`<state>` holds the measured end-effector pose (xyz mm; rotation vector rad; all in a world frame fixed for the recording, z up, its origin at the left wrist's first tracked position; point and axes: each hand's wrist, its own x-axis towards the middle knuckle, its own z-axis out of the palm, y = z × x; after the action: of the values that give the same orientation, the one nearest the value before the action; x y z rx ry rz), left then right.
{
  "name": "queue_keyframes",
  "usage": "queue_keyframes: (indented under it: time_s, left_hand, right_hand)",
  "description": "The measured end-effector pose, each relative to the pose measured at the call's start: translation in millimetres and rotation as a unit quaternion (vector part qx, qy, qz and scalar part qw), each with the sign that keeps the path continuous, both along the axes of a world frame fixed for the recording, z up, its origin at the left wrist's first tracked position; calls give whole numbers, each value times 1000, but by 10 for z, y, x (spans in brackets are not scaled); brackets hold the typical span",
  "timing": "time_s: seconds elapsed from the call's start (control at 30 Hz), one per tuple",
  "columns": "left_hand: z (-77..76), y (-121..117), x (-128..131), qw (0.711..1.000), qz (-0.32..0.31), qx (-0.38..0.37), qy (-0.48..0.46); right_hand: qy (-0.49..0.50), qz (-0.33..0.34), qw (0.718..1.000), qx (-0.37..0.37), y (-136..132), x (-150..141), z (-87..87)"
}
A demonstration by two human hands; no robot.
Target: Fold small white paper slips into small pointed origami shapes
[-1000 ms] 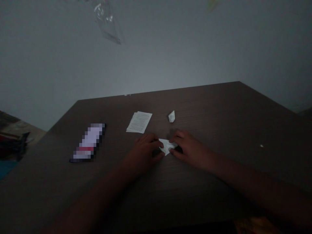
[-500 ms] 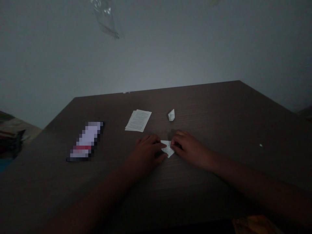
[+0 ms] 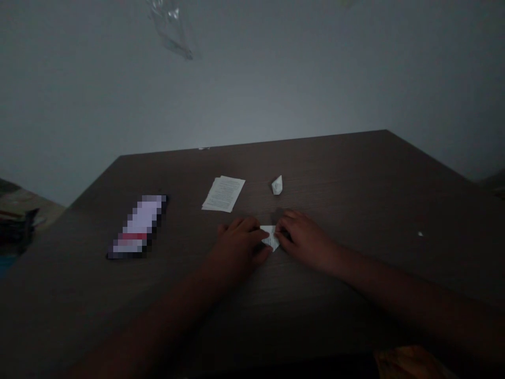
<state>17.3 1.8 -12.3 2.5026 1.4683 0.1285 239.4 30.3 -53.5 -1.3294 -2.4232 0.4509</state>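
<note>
A small folded piece of printed paper [image 3: 270,238] lies on the table between my two hands, its lower end narrowing to a point. My left hand [image 3: 240,246] holds it down from the left, index finger on top and thumb at the lower edge. From the right, my right hand [image 3: 302,235] pinches its side with curled fingers, which cover that edge. Beyond them stands a small folded paper shape [image 3: 277,186], white and pointed. A short stack of printed paper sheets [image 3: 224,193] rests farther left, past my left hand.
On the left of the dark wooden table [image 3: 335,168] lies a phone [image 3: 138,226], its screen pixelated. A tiny white scrap [image 3: 420,233] sits at the right. The table's far edge is near a pale wall [image 3: 276,79], where a clear plastic bag [image 3: 171,29] hangs.
The paper's lower point shows slightly less and has a changed outline between my fingers. Both hands keep nearly the same place and grip; the whole view has shifted slightly.
</note>
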Motion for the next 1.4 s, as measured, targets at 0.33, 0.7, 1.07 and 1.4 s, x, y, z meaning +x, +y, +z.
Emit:
queue_keyframes:
  time_s: [0.33, 0.7, 1.07, 1.4]
  left_hand:
    - [28, -2, -3, 1000, 8, -16, -12]
    - [7, -3, 53, 999, 29, -21, -24]
    - [-52, -50, 80, 999, 22, 35, -6]
    - [-226, 33, 42, 993, -81, 45, -69]
  right_hand:
    - [4, 9, 1000, 9, 13, 18, -17]
    - [-14, -1, 1000, -7, -20, -30, 4]
    - [16, -18, 1000, 3, -35, -43, -25]
    - [1, -10, 999, 38, -12, -1, -78]
